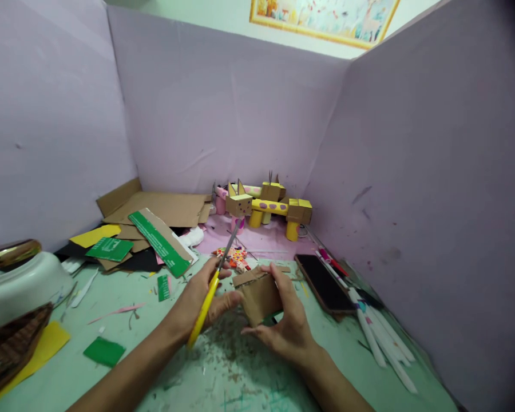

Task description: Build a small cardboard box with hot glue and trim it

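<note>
My left hand (201,294) is closed around a pair of scissors with yellow handles (205,312), the blades pointing up and away from me. Its thumb reaches across to the near-left edge of a small folded piece of brown cardboard (261,298). That cardboard, shaped like a little box, is gripped between the thumb and fingers of my right hand (292,320). Just beyond the hands lies a scrap of orange and white patterned paper (237,257). Behind it stand cardboard animal figures, including a yellow spotted one (269,207) and one with pointed ears (239,205).
Cardboard sheets (163,207) and a green-and-brown strip (161,243) are piled at the back left. A white rounded container (30,289) stands at the left. On the right lie a phone (325,283) and several white sticks (386,337). Lilac panels (236,109) enclose the green tabletop (189,377).
</note>
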`<state>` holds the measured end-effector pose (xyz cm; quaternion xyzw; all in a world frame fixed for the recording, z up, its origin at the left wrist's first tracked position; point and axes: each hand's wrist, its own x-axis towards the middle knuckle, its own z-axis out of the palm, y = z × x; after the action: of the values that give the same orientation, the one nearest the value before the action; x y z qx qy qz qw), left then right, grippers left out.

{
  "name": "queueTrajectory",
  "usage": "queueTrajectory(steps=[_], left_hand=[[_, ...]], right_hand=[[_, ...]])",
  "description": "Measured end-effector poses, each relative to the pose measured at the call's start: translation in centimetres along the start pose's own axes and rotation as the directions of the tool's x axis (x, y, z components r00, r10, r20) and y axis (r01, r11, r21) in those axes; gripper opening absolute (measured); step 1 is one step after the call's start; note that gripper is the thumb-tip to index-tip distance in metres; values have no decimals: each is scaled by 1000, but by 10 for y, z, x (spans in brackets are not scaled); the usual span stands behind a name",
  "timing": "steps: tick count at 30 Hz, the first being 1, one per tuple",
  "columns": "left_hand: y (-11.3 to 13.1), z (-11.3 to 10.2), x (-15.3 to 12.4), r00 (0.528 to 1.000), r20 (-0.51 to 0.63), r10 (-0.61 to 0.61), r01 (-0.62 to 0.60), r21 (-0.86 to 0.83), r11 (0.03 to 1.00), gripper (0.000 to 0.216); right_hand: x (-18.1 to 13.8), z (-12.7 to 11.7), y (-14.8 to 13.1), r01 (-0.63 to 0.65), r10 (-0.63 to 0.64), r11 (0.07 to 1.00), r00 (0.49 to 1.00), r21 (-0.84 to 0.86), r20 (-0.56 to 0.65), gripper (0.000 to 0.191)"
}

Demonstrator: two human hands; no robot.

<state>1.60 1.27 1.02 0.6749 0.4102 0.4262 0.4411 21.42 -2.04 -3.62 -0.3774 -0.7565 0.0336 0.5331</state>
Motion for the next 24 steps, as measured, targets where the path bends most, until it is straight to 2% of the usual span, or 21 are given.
queueTrajectory(steps=[2, 5, 8, 10, 13, 16, 18, 21, 23, 24], left_hand=[[-2, 2, 0, 999, 50, 13, -7, -124, 992, 55], [-2, 7, -2, 995, 96, -29, 62, -353, 934, 61], [-1, 10, 0, 994, 71, -78, 103, -509, 855, 64], [1, 11, 2, 990, 37, -136, 132, -586, 800, 62], [3, 10, 5, 978, 40, -207, 185, -631, 753, 51], [4, 12, 4, 973, 158, -170, 232, -650, 723, 40], [4, 15, 1, 957, 251, -143, 279, -676, 682, 37], [4, 22, -2, 921, 368, -125, 357, -672, 649, 38], [5, 26, -3, 919, 373, -123, 352, -644, 679, 40], [4, 28, -3, 932, 336, -132, 326, -622, 712, 41]], right_hand=[[1, 0, -2, 17, -18, 999, 1000, 49, 6, 110], [1, 1, -6, -25, 24, 981, 1000, 191, 6, 109], [1, 3, -7, -161, 188, 910, 981, 382, -34, 116], [3, 3, -6, -272, 349, 789, 936, 551, -38, 119], [8, 2, -3, -388, 497, 523, 862, 759, 99, 106], [12, -1, -3, -439, 526, 324, 820, 838, 226, 95], [13, -2, -5, -454, 511, 271, 815, 848, 273, 96], [13, -4, -8, -495, 476, 263, 813, 828, 335, 104], [13, -5, -10, -534, 481, 250, 792, 808, 375, 105], [14, -6, -11, -547, 494, 234, 779, 804, 387, 104]])
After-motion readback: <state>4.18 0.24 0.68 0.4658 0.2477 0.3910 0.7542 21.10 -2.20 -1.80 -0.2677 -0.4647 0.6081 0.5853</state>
